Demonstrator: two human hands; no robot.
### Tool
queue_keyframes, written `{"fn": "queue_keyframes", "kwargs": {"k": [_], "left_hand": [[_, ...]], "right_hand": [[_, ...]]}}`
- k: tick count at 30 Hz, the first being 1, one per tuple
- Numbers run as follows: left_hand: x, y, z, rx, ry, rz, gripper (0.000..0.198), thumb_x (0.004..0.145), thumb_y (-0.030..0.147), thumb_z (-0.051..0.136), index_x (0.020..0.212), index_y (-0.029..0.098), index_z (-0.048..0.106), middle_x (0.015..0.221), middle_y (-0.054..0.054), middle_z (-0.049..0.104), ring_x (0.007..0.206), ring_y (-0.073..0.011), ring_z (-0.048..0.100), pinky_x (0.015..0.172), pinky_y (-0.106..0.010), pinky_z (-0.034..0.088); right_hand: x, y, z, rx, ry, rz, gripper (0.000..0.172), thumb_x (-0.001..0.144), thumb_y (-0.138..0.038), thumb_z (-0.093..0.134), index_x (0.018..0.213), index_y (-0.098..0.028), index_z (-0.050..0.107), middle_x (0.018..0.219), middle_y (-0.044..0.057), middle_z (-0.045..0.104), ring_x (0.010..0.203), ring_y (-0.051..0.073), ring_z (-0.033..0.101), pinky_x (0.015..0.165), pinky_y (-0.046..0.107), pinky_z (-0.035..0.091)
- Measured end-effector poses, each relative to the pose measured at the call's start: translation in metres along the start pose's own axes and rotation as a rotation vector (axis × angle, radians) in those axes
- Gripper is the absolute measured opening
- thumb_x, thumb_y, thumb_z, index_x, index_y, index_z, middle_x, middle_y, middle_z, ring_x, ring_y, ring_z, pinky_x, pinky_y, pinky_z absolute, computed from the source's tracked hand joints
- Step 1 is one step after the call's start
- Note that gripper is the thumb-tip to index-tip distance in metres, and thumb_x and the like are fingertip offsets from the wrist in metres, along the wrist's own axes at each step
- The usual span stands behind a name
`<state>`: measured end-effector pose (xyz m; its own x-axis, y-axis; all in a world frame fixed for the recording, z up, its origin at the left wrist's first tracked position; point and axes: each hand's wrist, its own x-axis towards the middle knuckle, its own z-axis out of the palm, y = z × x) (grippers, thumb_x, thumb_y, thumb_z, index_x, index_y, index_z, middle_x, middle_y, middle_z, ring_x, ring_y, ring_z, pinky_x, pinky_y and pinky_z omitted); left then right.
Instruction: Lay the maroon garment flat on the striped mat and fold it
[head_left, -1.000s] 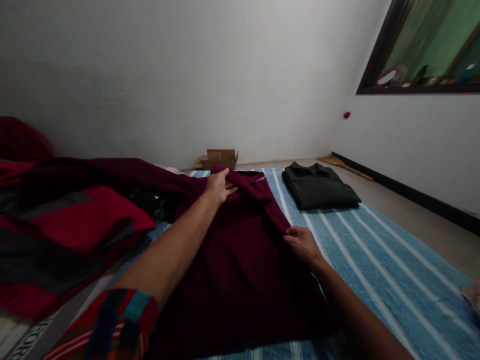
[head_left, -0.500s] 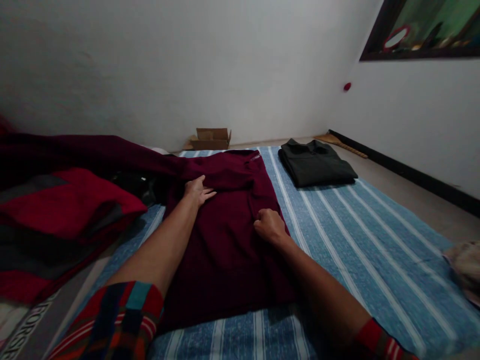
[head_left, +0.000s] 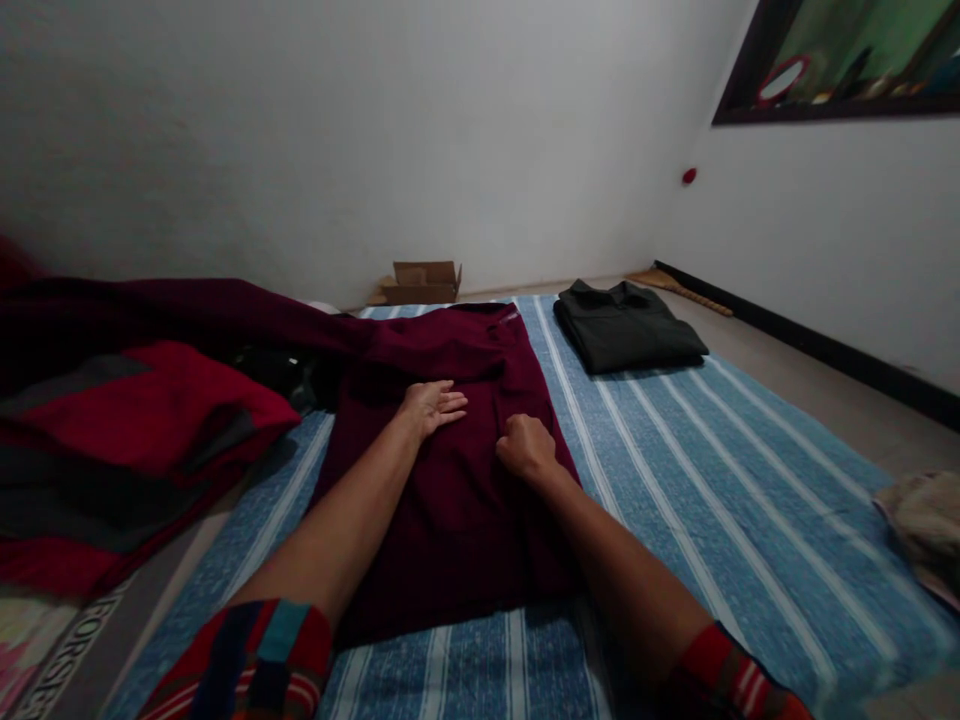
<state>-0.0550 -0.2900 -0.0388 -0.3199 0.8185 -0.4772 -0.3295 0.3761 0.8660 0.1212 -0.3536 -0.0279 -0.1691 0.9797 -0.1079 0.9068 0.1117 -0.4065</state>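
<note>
Maroon sweater (head_left: 469, 485): is lying spread on the blue-striped sheet (head_left: 675, 480), in front of the person; the hem is facing the person, the neckline is resting at the far end; a lengthwise fold is running down its right part.
Sweater sleeve (head_left: 172, 305): is stretching out to the left, passing behind the red-and-grey jacket (head_left: 165, 410).
Left hand (head_left: 435, 407): is hovering over or resting on the middle of the sweater, contact being unclear; the fingers are extending to the right, slightly spread.
Right hand (head_left: 527, 446): is bearing on the sweater's right part, near the left hand but apart from it; the fingers are curling inward as a fist; whether they are pinching cloth, cannot tell.
Plaid cuffs (head_left: 259, 650): are sitting pushed up on both forearms.
Folded dark collared shirt (head_left: 630, 328): is lying flat on the sheet, beyond the right hand, well apart from it; its collar is facing the wall.
Cardboard box (head_left: 420, 283): is standing past the sheet's far edge, close to the white wall (head_left: 480, 130).
Beige fuzzy item (head_left: 926, 520): is resting at the far right; kind unclear.
</note>
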Motion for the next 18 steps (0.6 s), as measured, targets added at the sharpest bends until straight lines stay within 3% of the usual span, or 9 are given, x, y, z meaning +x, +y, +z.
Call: {"fn": "queue_keyframes", "kwargs": {"k": [7,10,13,16,18], "left_hand": [[-0.023,-0.005,0.019,0.134,-0.079,-0.010,0.004,0.081,0.015,0.054,0.081,0.011,0.054,0.080,-0.016,0.065,0.066,-0.0220,0.067,0.061,-0.036,0.055],[-0.036,-0.011,0.030,0.235,-0.117,-0.038,0.006,0.079,0.015,0.057,0.076,0.011,0.055,0.069,-0.013,0.064,0.059,-0.0218,0.065,0.055,-0.035,0.054],[-0.044,-0.019,0.039,0.335,-0.128,-0.063,0.009,0.075,0.016,0.062,0.071,0.012,0.055,0.062,-0.010,0.062,0.054,-0.0218,0.063,0.050,-0.034,0.052],[-0.046,-0.026,0.045,0.408,-0.114,-0.059,0.012,0.072,0.016,0.066,0.070,0.013,0.054,0.058,-0.007,0.060,0.050,-0.0194,0.061,0.045,-0.029,0.049],[-0.045,-0.029,0.048,0.440,-0.117,-0.054,0.015,0.071,0.018,0.068,0.067,0.013,0.053,0.055,-0.004,0.057,0.048,-0.0167,0.059,0.042,-0.024,0.044]], "right_hand": [[-0.038,0.004,-0.015,-0.045,0.050,-0.213,0.020,0.085,-0.022,0.042,0.094,-0.019,0.060,0.088,0.009,0.068,0.080,0.020,0.063,0.067,0.026,0.041],[-0.061,0.031,-0.018,-0.031,0.215,-0.371,0.020,0.086,-0.017,0.039,0.083,-0.019,0.058,0.080,0.005,0.065,0.075,0.016,0.060,0.067,0.024,0.039],[-0.084,0.067,-0.011,0.055,0.378,-0.434,0.019,0.086,-0.018,0.041,0.078,-0.019,0.058,0.077,0.006,0.063,0.077,0.018,0.058,0.072,0.028,0.041],[-0.110,0.094,0.002,0.152,0.473,-0.488,0.014,0.084,-0.028,0.050,0.090,-0.019,0.060,0.094,0.008,0.064,0.092,0.021,0.058,0.083,0.034,0.044],[-0.128,0.102,0.011,0.163,0.458,-0.530,0.029,0.079,-0.035,0.058,0.104,-0.019,0.058,0.111,0.011,0.060,0.107,0.025,0.054,0.090,0.040,0.044]]}}
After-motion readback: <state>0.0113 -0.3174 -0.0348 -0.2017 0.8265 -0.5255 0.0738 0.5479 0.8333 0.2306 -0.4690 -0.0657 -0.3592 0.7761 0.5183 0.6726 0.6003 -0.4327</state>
